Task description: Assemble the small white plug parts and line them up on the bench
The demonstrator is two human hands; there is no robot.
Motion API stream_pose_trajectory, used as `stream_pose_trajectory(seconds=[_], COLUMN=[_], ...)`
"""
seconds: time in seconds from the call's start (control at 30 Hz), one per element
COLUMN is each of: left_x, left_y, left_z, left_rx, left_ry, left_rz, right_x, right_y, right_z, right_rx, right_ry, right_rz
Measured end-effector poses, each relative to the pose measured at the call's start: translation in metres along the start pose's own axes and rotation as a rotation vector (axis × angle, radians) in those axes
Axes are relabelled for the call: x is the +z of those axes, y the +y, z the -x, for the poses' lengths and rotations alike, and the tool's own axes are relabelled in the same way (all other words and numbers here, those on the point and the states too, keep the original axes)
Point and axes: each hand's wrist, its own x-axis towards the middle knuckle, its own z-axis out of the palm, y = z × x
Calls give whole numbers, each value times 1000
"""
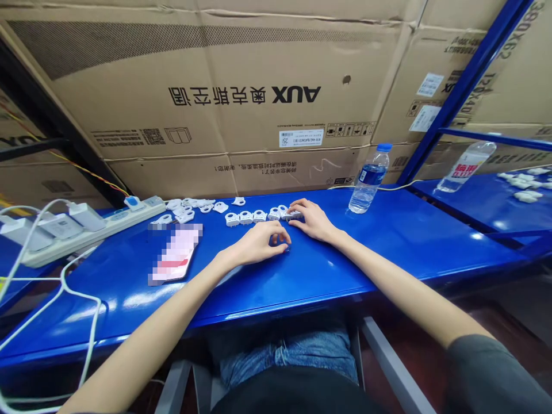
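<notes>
Small white plastic pieces [259,216] with ring-shaped tops and short prongs stand in a row on the blue table [328,264]. At the row's right end, my right hand [314,221] has its fingers and thumb closed around a white piece [295,215], partly hidden by the fingers. Just in front of the row is my left hand [261,242], its fingers curled and the thumb close to the fingertips. A tiny glint shows at the thumb tip, too small to name. More white pieces [220,207] lie loose behind and left of the row.
A phone [179,253] with a blurred screen lies left of my left hand. Power strip [107,227], chargers and white cables [92,299] occupy the left side. A water bottle [370,179] stands at the right back, before a large cardboard box [241,57]. Another bottle [468,167] is farther right.
</notes>
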Motion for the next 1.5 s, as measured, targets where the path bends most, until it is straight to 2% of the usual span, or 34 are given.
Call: stream_pose_trajectory(seconds=[0.2,0.4,0.6,0.73,1.0,1.23,1.5], left_x=[0,-1,-1,-2,-5,-8,-10], left_y=[2,3,1,-2,-1,-3,-6], left_z=[0,0,-1,-2,-4,-6,-6], left_rx=[-3,-7,-22,-23,-70,-280,-355], left_ry=[3,-4,17,94,281,530,535], left_rz=[-2,-9,-2,1,-36,44,151], right_x=[1,-2,-5,-4,-5,-6,-3], right_y=[-1,-4,-9,-8,-7,-12,-12], right_z=[-3,-4,-5,-5,-5,-3,-2], right_rx=[20,74,48,9,46,85,81], right_ry=[-36,42,66,56,53,54,48], right_rz=[-40,-129,-151,-153,-150,-144,-139])
